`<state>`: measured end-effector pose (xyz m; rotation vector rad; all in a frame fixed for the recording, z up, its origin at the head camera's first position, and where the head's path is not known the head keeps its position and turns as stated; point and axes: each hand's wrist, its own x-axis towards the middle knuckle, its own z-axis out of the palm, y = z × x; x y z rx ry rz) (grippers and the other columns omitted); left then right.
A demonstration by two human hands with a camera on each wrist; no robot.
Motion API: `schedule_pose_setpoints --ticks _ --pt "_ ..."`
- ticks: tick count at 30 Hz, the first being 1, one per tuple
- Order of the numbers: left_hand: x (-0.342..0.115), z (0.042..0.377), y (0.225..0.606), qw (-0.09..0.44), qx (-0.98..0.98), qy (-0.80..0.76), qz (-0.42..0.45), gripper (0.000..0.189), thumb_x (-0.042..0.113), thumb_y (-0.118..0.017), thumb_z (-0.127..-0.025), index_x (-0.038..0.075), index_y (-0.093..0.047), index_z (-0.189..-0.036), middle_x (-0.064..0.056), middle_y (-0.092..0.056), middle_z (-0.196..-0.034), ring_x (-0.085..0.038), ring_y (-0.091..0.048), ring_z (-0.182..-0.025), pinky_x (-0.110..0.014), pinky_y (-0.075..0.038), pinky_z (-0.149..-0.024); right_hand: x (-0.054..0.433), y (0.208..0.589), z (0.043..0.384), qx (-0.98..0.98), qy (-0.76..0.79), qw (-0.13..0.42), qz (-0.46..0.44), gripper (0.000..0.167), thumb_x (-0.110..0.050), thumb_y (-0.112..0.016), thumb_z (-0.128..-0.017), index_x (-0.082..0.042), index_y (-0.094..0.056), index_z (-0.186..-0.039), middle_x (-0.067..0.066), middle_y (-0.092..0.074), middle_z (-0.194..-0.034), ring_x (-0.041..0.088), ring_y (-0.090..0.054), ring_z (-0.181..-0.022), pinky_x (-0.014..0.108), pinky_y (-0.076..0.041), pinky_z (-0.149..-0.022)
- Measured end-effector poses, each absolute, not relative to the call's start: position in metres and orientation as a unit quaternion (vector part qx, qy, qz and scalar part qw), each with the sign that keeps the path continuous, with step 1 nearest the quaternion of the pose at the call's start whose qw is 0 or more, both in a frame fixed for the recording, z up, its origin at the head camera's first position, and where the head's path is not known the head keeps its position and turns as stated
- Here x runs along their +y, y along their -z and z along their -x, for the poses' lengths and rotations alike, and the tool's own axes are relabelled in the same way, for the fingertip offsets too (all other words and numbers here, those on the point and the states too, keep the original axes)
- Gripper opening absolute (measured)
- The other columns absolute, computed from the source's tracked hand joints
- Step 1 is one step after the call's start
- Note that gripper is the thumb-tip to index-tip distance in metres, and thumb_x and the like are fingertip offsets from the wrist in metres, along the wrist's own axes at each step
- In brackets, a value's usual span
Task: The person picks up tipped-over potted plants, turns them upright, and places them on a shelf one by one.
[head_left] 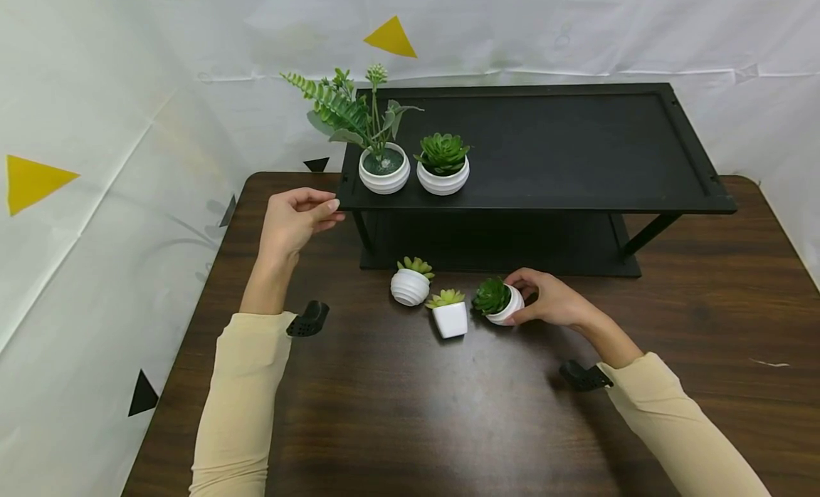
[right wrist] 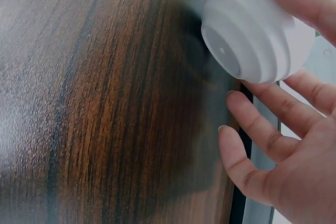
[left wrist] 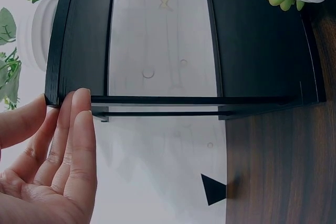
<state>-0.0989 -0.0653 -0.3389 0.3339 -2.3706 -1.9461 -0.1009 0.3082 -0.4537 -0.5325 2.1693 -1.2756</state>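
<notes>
My right hand (head_left: 544, 297) grips a dark green potted succulent (head_left: 509, 306) by its white ribbed pot, thumb on one side and fingers on the other. In the right wrist view the pot (right wrist: 252, 30) is tilted, its underside showing. At the front left corner of a black two-tier shelf (head_left: 564, 148), my left hand (head_left: 297, 216) pinches the top board's edge, the thumb above and fingers (left wrist: 81, 135) below. Left of the held pot are a light green succulent in a square white pot (head_left: 450, 320) and another in a round white pot (head_left: 410, 288).
On the shelf top's left end stand a leafy fern-like plant in a white pot (head_left: 384, 171) and a green rosette succulent (head_left: 443, 162). The shelf stands on a dark wooden table (head_left: 397, 411), with white sheeting (head_left: 544, 34) behind and to the left.
</notes>
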Motion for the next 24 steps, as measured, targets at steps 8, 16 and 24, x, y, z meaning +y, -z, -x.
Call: schedule_pose_setpoints --ticks 8,16,24 --pt "-0.065 0.099 0.339 0.029 -0.77 0.628 -0.109 0.024 0.005 -0.064 -0.085 -0.01 -0.061 -0.103 -0.001 -0.064 -0.076 -0.014 -0.067 -0.07 -0.024 -0.055 -0.069 0.311 0.455 0.099 0.813 0.466 0.279 0.209 0.061 -0.009 -0.081 -0.067 0.004 -0.049 -0.118 0.015 -0.054 -0.099 0.027 -0.052 -0.085 0.031 -0.048 -0.066" --pt "-0.064 0.099 0.338 0.029 -0.772 0.625 -0.112 0.024 0.005 -0.064 -0.085 -0.01 -0.061 -0.104 -0.001 -0.064 -0.077 -0.014 -0.067 -0.07 -0.025 -0.055 -0.071 0.316 0.459 0.099 0.819 0.455 0.27 0.221 0.066 -0.011 -0.081 -0.068 0.005 -0.047 -0.123 0.015 -0.055 -0.102 0.027 -0.052 -0.088 0.032 -0.048 -0.068" --pt "-0.064 0.099 0.338 0.031 -0.774 0.623 -0.111 0.024 0.005 -0.063 -0.086 -0.01 -0.061 -0.104 -0.001 -0.064 -0.078 -0.012 -0.066 -0.069 -0.025 -0.055 -0.07 0.32 0.458 0.095 0.815 0.469 0.26 0.218 0.066 -0.007 -0.08 -0.068 0.007 -0.046 -0.122 0.017 -0.053 -0.104 0.028 -0.051 -0.089 0.028 -0.05 -0.064"
